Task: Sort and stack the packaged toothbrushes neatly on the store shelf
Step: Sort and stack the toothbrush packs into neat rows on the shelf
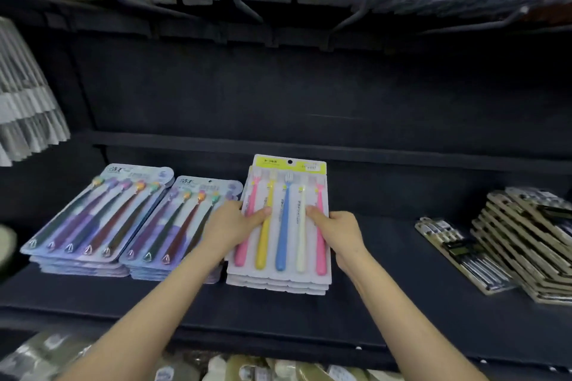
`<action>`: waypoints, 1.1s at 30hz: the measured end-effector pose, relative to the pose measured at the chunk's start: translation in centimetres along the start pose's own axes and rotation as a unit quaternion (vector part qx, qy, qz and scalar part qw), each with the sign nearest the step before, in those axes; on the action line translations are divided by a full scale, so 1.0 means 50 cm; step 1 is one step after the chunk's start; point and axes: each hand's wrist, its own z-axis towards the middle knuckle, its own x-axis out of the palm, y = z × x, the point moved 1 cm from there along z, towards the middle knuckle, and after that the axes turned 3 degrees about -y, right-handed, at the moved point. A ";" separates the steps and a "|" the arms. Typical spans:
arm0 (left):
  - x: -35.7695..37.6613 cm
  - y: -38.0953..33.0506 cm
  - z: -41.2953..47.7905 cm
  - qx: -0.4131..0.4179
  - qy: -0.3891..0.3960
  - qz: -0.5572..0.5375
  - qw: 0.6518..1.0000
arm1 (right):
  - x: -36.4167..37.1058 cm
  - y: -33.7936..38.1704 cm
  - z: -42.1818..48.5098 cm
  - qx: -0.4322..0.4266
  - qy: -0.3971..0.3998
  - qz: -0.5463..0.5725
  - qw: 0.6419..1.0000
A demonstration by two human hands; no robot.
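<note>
the risk here is the pile going crooked. the blister fronts look slick, so if one hand pushes harder than the other, the top pack may twist off those below; a lower pack's corner peeks out at the upper left. shoving left could also bump the purple packs just beside, which my left wrist overlaps. letting go unevenly would likely leave ragged edges.

both arms reach forward and inward, meeting at the pack's middle. my left hand holds the left edge, thumb laid toward the yellow brush; my right hand holds the right edge, thumb beside the white brush. the other fingers curl over the sides and out of sight — i cannot tell if they clamp one pack or several. the pile lies flat mid-shelf, handles toward me, well apart from the dark packs at right.
</note>
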 end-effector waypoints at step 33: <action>-0.035 0.085 0.035 -0.086 -0.015 -0.287 0.954 | 0.020 -0.007 0.010 0.035 0.039 0.072 0.996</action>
